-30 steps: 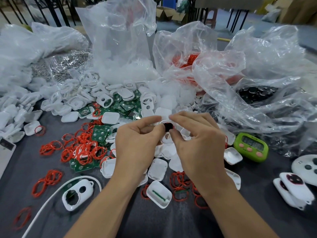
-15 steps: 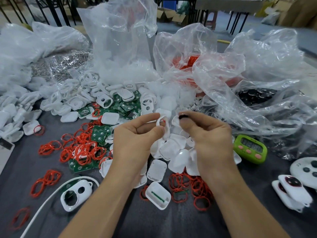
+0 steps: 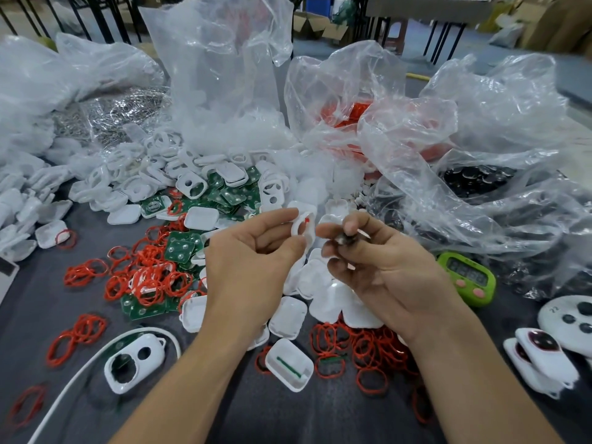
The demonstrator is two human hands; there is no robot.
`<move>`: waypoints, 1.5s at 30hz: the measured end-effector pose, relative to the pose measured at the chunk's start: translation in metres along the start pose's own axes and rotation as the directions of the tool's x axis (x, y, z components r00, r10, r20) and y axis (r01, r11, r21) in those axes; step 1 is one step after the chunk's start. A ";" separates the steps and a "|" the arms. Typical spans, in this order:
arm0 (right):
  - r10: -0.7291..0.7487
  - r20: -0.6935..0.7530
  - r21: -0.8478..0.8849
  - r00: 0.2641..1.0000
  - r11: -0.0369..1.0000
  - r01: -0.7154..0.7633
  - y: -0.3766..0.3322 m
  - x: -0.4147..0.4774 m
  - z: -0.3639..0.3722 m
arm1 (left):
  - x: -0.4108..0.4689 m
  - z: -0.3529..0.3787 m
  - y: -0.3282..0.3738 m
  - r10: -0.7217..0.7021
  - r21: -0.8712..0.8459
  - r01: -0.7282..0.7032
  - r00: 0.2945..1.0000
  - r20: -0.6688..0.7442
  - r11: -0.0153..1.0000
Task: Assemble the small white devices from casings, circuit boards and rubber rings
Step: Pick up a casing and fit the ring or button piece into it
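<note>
Left hand (image 3: 253, 264) pinches a white casing (image 3: 301, 227) between thumb and forefinger, lifted above the table, well left of the green timer (image 3: 466, 277). Right hand (image 3: 381, 267), just left of that timer, curls thumb and fingers round a small dark round part (image 3: 346, 238), which is blurred. The two pieces are near, not touching. Red rubber rings (image 3: 352, 347) lie below-left of the timer, green circuit boards (image 3: 179, 248) far to its left.
</note>
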State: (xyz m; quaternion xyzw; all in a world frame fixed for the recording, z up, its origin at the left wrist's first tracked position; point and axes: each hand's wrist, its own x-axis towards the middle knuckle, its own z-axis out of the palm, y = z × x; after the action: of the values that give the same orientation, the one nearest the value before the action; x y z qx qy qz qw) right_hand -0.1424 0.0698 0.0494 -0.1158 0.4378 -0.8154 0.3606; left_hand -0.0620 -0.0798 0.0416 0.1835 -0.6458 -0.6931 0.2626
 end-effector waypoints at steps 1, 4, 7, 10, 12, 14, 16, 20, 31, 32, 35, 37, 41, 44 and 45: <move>-0.030 -0.033 -0.050 0.999 0.998 0.028 0.000 0.000 0.001 | 0.000 0.000 0.000 0.005 -0.005 -0.005 1.000 0.007 1.000; -0.094 -0.077 -0.122 0.993 0.989 0.085 0.001 0.000 -0.001 | 0.000 -0.001 0.000 0.027 -0.027 -0.026 0.999 0.030 0.999; -0.131 -0.077 -0.147 0.988 0.982 0.119 0.003 -0.001 0.001 | 0.000 0.001 0.000 0.030 -0.045 -0.028 0.998 0.057 0.999; -0.152 -0.062 -0.162 0.986 0.977 0.140 0.004 0.000 0.002 | 0.000 0.001 -0.001 0.033 -0.028 -0.032 0.997 0.069 0.999; -0.174 -0.055 -0.189 0.983 0.969 0.161 0.004 0.000 0.002 | 0.000 0.001 -0.001 0.039 -0.013 -0.038 0.997 0.067 0.999; -0.197 -0.047 -0.235 0.979 0.955 0.181 0.005 0.001 0.002 | 0.000 0.001 -0.002 0.037 -0.005 -0.037 0.997 0.072 0.999; -0.214 -0.027 -0.317 0.977 0.928 0.194 0.005 0.002 0.002 | 0.000 0.001 -0.001 0.034 0.000 -0.034 0.997 0.076 0.999; -0.241 0.028 -0.551 0.970 0.806 0.216 0.009 0.001 0.002 | 0.000 0.000 -0.001 0.040 0.007 -0.041 0.996 0.079 0.999; -0.350 0.105 -0.677 0.931 0.661 0.324 0.009 0.003 0.003 | -0.003 0.002 0.001 0.089 0.011 -0.090 0.989 0.117 0.996; -0.350 0.116 -0.668 0.930 0.665 0.334 0.008 0.002 0.004 | -0.003 0.003 0.001 0.089 0.011 -0.091 0.989 0.117 0.996; -0.329 0.153 -0.658 0.932 0.669 0.345 0.008 0.001 0.005 | -0.003 0.003 0.002 0.082 0.005 -0.083 0.990 0.112 0.997; -0.306 0.159 -0.656 0.939 0.678 0.332 0.009 0.002 0.004 | -0.003 0.003 0.002 0.079 0.007 -0.080 0.991 0.106 0.997; -0.294 0.019 -0.600 0.956 0.761 0.246 0.010 0.002 0.005 | -0.001 0.002 0.000 0.043 0.003 -0.044 0.996 0.079 0.999; -0.282 -0.150 -0.540 0.948 0.826 0.160 0.007 0.000 0.004 | 0.000 0.000 0.000 -0.017 -0.037 0.020 0.997 0.072 0.999; -0.278 -0.187 -0.527 0.942 0.838 0.143 0.007 0.001 0.004 | 0.000 0.000 0.000 -0.041 -0.057 0.046 0.996 0.076 0.997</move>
State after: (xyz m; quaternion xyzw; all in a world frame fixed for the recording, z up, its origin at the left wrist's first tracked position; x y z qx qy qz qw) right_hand -0.1378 0.0646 0.0463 -0.1478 0.6634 -0.7146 0.1656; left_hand -0.0619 -0.0801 0.0416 0.1637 -0.6304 -0.7236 0.2283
